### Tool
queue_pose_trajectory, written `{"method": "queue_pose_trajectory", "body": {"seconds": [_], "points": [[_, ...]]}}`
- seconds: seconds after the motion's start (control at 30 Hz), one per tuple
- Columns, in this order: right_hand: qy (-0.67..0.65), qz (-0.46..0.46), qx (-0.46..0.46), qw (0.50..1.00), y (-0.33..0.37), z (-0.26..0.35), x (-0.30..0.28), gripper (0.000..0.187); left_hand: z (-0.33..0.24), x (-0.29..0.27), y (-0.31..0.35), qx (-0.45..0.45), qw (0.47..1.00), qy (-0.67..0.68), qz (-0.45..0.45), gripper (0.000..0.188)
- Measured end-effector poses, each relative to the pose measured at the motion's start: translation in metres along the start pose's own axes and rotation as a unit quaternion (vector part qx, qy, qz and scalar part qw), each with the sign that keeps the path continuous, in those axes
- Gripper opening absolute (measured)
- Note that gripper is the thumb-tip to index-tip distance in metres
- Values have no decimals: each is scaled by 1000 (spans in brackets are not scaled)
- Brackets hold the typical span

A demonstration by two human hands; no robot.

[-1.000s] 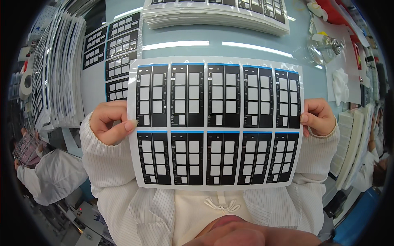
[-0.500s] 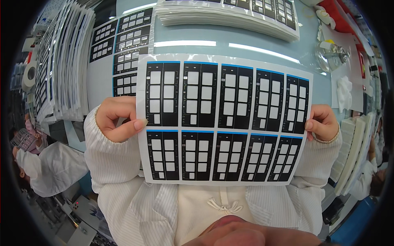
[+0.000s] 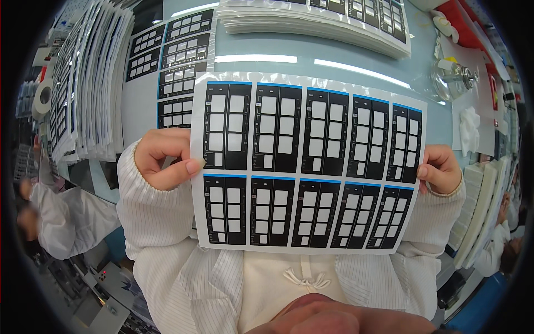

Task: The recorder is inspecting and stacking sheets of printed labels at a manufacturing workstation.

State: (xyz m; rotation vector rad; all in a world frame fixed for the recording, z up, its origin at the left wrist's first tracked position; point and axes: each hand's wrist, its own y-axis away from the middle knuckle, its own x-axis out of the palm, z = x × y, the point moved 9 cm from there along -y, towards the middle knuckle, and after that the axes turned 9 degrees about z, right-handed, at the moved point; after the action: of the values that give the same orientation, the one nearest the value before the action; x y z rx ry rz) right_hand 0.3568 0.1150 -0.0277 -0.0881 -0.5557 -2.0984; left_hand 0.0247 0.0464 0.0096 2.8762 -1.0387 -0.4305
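A white sheet of printed labels (image 3: 300,177) is held up between my hands, its printed face toward me. It bears two rows of black panels with blue top edges and pale square windows. My left hand (image 3: 168,160) pinches the left edge, thumb in front and fingers partly behind. On the opposite edge, my right hand (image 3: 438,168) grips with its thumb in front; its other fingers are partly hidden by the sheet. Beyond my left hand lies a flat sheet (image 3: 147,94) with similar black panels.
Thick piles of similar sheets stand at the far left (image 3: 89,83) and the back middle (image 3: 317,29). A clear glass bottle (image 3: 453,78) and a crumpled white tissue (image 3: 469,129) are at the right. People in white coats (image 3: 78,217) work at both sides.
The sheet and both hands have shifted slightly right in the picture, along with the whole scene. The grip is the same. The person at the left has moved an arm.
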Motion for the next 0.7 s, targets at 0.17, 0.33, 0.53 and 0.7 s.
{"method": "queue_pose_trajectory", "body": {"seconds": [0.17,0.33,0.53,0.7], "points": [[-11,-18,2,1000,4,-7,-7,20,6,-1,-6,-3,1000,10,-18,24],[-11,-17,-13,1000,7,-12,-9,23,9,3,-4,-15,999,30,-11,25],[-21,-16,-2,1000,3,-9,-6,24,7,1,-1,-47,999,13,-22,25],[-12,-29,3,1000,5,-11,-10,25,11,3,-7,-47,998,36,-13,25]]}}
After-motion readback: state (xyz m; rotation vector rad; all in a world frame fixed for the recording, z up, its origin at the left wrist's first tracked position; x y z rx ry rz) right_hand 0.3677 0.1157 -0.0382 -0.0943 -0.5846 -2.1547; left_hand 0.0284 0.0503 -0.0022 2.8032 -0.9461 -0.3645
